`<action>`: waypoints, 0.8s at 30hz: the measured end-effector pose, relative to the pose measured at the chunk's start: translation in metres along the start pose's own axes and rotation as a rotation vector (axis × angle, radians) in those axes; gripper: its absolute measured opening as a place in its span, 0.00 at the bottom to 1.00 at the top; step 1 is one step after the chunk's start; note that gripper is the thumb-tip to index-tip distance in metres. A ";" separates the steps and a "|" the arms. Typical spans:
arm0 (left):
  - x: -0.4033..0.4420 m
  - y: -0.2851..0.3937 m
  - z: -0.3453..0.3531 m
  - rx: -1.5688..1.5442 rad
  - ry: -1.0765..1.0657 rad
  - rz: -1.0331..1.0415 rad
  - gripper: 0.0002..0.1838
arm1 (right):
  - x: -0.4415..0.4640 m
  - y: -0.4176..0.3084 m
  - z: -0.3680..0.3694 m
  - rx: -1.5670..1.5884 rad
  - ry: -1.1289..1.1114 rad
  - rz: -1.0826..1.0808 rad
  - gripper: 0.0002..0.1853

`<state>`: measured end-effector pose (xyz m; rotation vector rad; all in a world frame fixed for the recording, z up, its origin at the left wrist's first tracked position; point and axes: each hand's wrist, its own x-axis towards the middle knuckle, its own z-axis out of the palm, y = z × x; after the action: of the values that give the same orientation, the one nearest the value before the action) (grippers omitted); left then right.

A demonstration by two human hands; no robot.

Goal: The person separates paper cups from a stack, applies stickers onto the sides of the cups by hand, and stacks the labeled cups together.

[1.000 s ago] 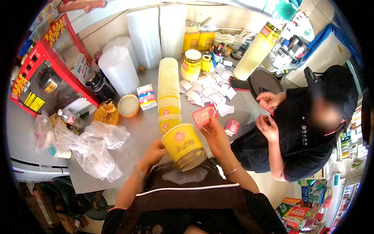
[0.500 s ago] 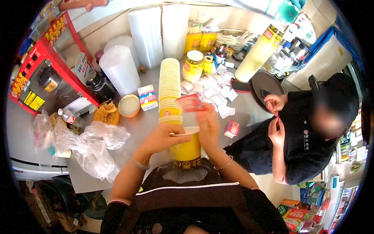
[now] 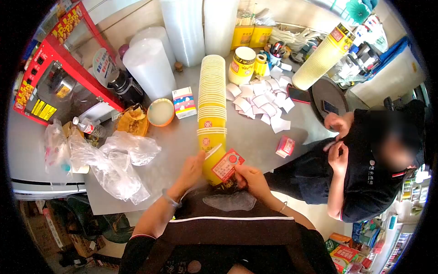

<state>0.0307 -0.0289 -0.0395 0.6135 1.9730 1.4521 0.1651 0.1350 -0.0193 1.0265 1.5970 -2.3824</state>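
Grey table point(image 3: 178, 142) — red popcorn machine point(image 3: 68, 86) standing beyond plastic bags point(image 3: 114, 166).

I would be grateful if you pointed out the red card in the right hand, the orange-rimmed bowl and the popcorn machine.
Red card point(image 3: 226, 165): head view, middle of its printed face.
Orange-rimmed bowl point(image 3: 161, 112): head view, its pale inside.
Popcorn machine point(image 3: 86, 77): head view, its red frame.

Grey table point(image 3: 178, 141) mid-frame; pale wall point(image 3: 137, 18) behind; stocked shelves point(image 3: 413, 189) far right; bright light, top.
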 end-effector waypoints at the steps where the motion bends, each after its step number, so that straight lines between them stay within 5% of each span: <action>1: 0.002 0.001 -0.001 0.027 -0.014 0.005 0.26 | 0.002 0.000 0.002 0.017 0.006 0.026 0.18; 13: 0.001 0.019 -0.005 0.117 -0.241 0.068 0.17 | 0.001 0.006 -0.005 -0.308 -0.062 0.002 0.16; 16: -0.002 0.023 -0.003 0.083 -0.232 0.098 0.18 | 0.008 0.008 -0.018 -0.330 0.198 -0.092 0.15; 17: -0.001 0.020 -0.003 0.049 -0.212 0.091 0.17 | 0.034 0.029 -0.056 -0.400 0.246 0.003 0.22; 19: 0.003 0.013 -0.004 -0.021 -0.171 0.075 0.17 | 0.023 0.014 -0.051 -0.386 0.488 -0.347 0.26; 22: 0.003 0.027 0.004 0.167 -0.181 -0.045 0.16 | -0.005 -0.035 -0.008 -1.395 0.208 -1.217 0.29; 24: 0.007 0.025 0.015 -0.076 -0.167 -0.051 0.16 | 0.004 -0.018 0.014 -1.081 0.101 -0.990 0.30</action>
<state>0.0366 -0.0069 -0.0198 0.6259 1.7842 1.3910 0.1478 0.1321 -0.0038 0.0910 3.2943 -1.1620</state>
